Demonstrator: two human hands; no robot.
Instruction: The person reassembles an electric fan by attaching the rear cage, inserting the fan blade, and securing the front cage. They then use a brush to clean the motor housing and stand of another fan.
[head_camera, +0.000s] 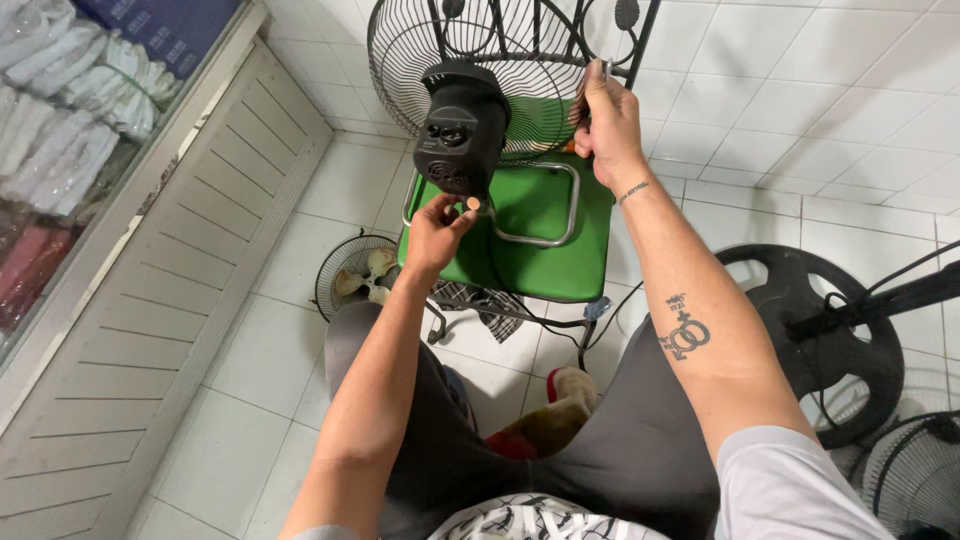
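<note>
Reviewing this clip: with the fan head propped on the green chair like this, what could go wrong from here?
1. The fan motor rests on the green chair, steadied only by the right hand on the wire guard; it could tip.
2. The left hand pinches a small part that might drop to the tiled floor.

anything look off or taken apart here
Yes. The fan head sits on a green chair, off any stand, with only its rear grille. A second fan lies flat on the floor, and a black base stands apart.
</note>
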